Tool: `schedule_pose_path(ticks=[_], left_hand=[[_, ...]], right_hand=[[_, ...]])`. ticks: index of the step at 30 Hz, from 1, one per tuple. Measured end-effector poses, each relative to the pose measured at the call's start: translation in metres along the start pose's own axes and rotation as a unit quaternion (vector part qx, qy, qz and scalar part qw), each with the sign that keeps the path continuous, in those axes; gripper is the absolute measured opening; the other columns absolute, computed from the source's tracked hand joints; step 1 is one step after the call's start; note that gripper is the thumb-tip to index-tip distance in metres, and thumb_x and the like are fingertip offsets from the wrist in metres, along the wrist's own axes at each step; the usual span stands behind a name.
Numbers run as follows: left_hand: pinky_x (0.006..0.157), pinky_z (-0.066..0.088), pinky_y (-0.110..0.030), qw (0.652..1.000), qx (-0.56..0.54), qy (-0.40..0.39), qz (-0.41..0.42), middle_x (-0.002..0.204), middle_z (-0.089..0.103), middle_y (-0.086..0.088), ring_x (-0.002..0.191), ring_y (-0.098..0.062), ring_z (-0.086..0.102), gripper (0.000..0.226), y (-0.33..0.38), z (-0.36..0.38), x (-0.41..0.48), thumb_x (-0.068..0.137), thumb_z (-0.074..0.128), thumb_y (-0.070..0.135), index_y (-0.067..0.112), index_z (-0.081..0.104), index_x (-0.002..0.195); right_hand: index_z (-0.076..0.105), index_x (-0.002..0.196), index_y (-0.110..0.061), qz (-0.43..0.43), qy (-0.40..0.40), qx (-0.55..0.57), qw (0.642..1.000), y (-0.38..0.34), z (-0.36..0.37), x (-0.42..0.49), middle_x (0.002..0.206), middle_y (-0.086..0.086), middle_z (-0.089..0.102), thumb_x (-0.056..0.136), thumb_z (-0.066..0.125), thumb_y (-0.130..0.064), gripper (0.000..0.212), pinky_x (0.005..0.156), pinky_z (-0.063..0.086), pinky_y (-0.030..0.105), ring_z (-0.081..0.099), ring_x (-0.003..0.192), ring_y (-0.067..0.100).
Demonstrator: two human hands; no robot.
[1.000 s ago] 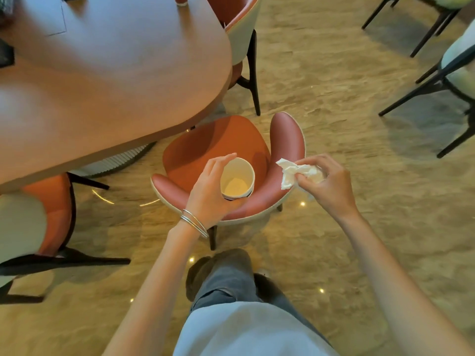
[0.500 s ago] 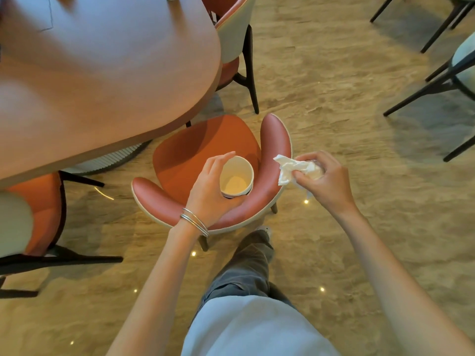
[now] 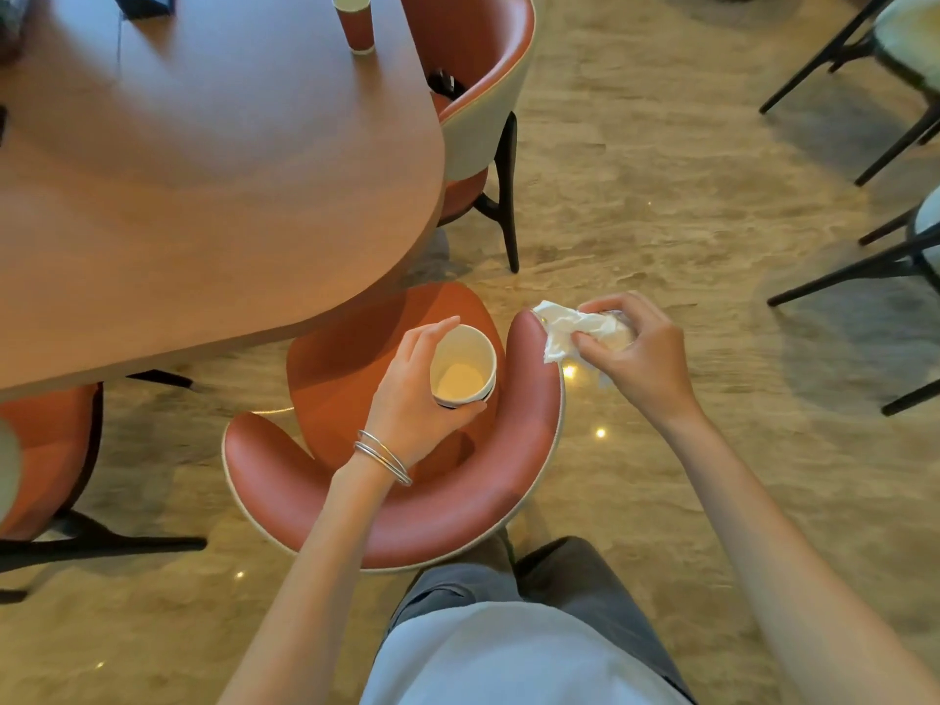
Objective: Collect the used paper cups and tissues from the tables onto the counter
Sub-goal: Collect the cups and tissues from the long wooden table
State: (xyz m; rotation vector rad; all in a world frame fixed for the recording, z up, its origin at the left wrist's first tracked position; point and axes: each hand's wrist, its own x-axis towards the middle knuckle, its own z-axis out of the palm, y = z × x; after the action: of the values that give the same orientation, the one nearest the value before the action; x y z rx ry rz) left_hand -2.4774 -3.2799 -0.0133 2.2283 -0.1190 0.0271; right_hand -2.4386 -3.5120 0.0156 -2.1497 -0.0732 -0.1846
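Table (image 3: 203,170): wooden top filling the upper left of the view; its rounded near-right corner is overhanging the chair seat.
Second cup (image 3: 354,22): a paper cup standing upright near the table's far right edge, not yet collected, well apart from both hands.
Chair (image 3: 397,521): red seat with a curved back, sitting below the table's near-right corner, under both hands.
Left hand (image 3: 412,399): wrapping around the side of a paper cup; bracelets (image 3: 382,456) are showing at the wrist.
Held cup (image 3: 463,366): riding upright in the left hand over the chair seat, mouth opening upward toward the camera; inside looks empty.
Tissue (image 3: 569,330): crumpled white wad, lying just right of the held cup, above the chair back's right end.
Right hand (image 3: 636,353): pinching the tissue between thumb and fingers, grip clenched on it.
Key relation: the cup's open mouth is lying just left of the tissue, so the right hand is the nearer one for dropping the wad in, judging by the layout.
Counter: not in view.
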Motion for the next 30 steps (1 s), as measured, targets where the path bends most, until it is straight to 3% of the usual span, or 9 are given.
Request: schedule_pose_path(ticks=[7,20,26,30], left_hand=[[0.086,0.047,-0.034,1.000,0.014,0.013,-0.022,0.127,0.045,0.004,0.113,-0.013,0.047,0.089,0.003,0.016,0.030,0.057,0.086,0.025,0.025,0.039,0.133],[0.088,0.043,-0.024,0.984,-0.005,0.139,-0.114,0.127,0.046,0.003,0.113,-0.008,0.046,0.084,0.069,0.105,0.122,0.061,0.084,0.027,0.023,0.040,0.133],[0.087,0.033,-0.004,0.973,0.003,0.190,-0.128,0.126,0.047,0.001,0.112,-0.007,0.045,0.087,0.105,0.135,0.179,0.059,0.086,0.025,0.019,0.041,0.133],[0.085,0.030,0.000,0.970,0.014,0.199,-0.135,0.125,0.047,0.001,0.112,-0.007,0.044,0.087,0.113,0.144,0.207,0.058,0.086,0.023,0.019,0.042,0.133]], right_hand=[[0.064,0.090,-0.015,-0.026,-0.048,0.003,0.999,0.024,-0.002,0.054,0.092,-0.002,0.065,0.071,0.072,-0.006,0.022,0.081,0.043,0.015,0.058,0.089,0.003],[0.064,0.089,-0.016,-0.083,-0.163,0.014,0.983,0.090,-0.064,0.202,0.090,-0.005,0.064,0.071,0.072,-0.007,0.022,0.077,0.042,0.013,0.057,0.085,0.002],[0.064,0.090,-0.016,-0.105,-0.190,0.030,0.976,0.105,-0.103,0.271,0.092,-0.005,0.063,0.071,0.072,-0.006,0.023,0.077,0.045,0.018,0.057,0.085,0.005],[0.064,0.091,-0.015,-0.113,-0.196,0.036,0.974,0.112,-0.114,0.303,0.093,-0.006,0.063,0.071,0.072,-0.007,0.023,0.076,0.046,0.019,0.057,0.085,0.003]])
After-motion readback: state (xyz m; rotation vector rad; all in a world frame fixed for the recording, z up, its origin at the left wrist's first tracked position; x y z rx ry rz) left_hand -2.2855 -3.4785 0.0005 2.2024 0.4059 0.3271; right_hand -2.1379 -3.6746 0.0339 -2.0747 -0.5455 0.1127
